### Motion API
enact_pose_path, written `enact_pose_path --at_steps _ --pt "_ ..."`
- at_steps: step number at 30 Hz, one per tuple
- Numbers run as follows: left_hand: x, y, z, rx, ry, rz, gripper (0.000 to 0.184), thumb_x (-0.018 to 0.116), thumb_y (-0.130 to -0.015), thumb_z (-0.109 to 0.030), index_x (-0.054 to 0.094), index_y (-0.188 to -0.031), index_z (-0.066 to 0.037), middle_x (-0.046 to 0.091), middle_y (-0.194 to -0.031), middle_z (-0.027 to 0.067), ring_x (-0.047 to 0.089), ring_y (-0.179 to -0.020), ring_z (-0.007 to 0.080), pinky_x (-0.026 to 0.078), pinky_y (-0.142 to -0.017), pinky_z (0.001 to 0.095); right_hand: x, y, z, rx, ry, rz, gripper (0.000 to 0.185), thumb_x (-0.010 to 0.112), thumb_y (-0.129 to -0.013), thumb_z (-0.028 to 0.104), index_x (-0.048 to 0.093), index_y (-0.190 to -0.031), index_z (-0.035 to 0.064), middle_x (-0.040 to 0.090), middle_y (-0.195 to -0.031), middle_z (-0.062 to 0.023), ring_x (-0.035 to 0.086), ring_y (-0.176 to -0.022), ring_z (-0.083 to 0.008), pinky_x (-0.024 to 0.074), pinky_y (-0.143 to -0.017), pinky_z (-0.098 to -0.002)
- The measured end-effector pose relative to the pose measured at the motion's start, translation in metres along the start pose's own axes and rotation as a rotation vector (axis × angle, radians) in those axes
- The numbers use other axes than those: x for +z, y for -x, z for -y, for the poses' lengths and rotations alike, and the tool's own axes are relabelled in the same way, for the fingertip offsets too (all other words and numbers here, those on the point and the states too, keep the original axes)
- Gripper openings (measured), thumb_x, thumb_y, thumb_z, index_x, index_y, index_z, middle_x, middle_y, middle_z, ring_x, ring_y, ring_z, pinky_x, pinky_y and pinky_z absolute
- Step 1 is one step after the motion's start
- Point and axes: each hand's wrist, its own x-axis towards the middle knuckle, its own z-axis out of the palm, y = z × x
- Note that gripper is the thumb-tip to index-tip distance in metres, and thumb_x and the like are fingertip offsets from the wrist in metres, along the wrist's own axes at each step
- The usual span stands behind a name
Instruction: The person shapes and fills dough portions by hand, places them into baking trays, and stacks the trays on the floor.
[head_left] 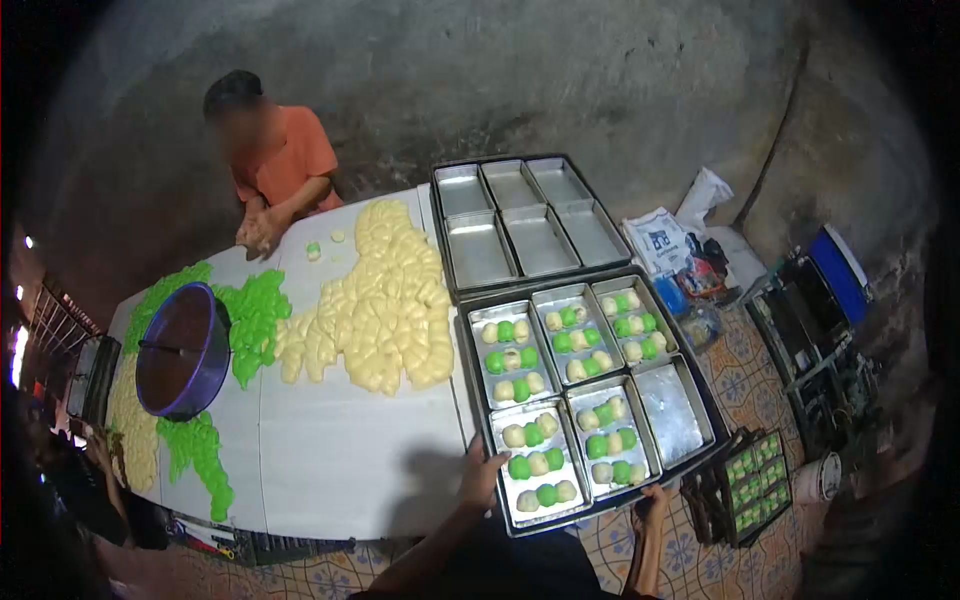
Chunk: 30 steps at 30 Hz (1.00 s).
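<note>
My left hand (482,475) grips the front left edge of a dark baking tray (690,462), fingers wrapped around it. At the front edge, my right hand (653,505) holds the same tray, its fingers partly hidden beneath. Several rectangular metal pans sit in the tray. Most carry short rows of green and cream dough balls (537,462). The front right pan (673,405) shows its bare metal bottom. A second dark tray (450,240) of bare metal pans lies just behind.
On the white table (340,465) lie a mass of cream dough pieces (390,310), green dough (255,320) and a purple basin (183,350). A person in an orange shirt (300,150) works across the table; another person's arm (105,465) shows left. Filled trays (757,485) stand on the floor right.
</note>
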Motion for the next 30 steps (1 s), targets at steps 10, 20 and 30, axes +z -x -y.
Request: enact_pose_path --at_steps 10,20,30 --pt "-0.016 -0.004 -0.002 0.192 -0.719 0.051 0.054 0.064 -0.084 -0.01 0.042 -0.132 0.001 0.06 -0.113 0.0166 0.057 -0.103 0.0195 0.047 -0.087 0.0307 0.046 0.025 0.041 0.121 0.769 0.074 0.041 0.063 -0.08 0.028 0.055 -0.107 -0.0012 0.058 -0.104 -0.0202 0.064 -0.083 -0.0308 0.0551 -0.056 -0.04" --pt "-0.119 0.058 -0.134 0.409 -0.617 -0.368 0.022 0.057 -0.089 -0.001 0.06 -0.111 0.002 0.066 -0.1 0.01 0.062 -0.09 0.0124 0.048 -0.08 0.0247 0.203 0.072 0.052 -0.437 1.016 0.517 0.03 0.061 -0.085 0.007 0.06 -0.111 -0.0076 0.061 -0.079 -0.008 0.057 -0.067 -0.0133 0.0478 -0.063 -0.0279" --pt "-0.31 0.174 -0.191 0.604 -0.831 -1.066 0.026 0.055 -0.087 -0.005 0.058 -0.112 0.0 0.065 -0.091 0.0103 0.064 -0.084 0.0203 0.051 -0.075 0.0333 0.443 0.187 -0.23 -0.5 1.136 1.336 0.023 0.063 -0.082 0.003 0.065 -0.104 -0.0022 0.067 -0.09 -0.0145 0.066 -0.08 -0.0189 0.0531 -0.066 -0.0308"
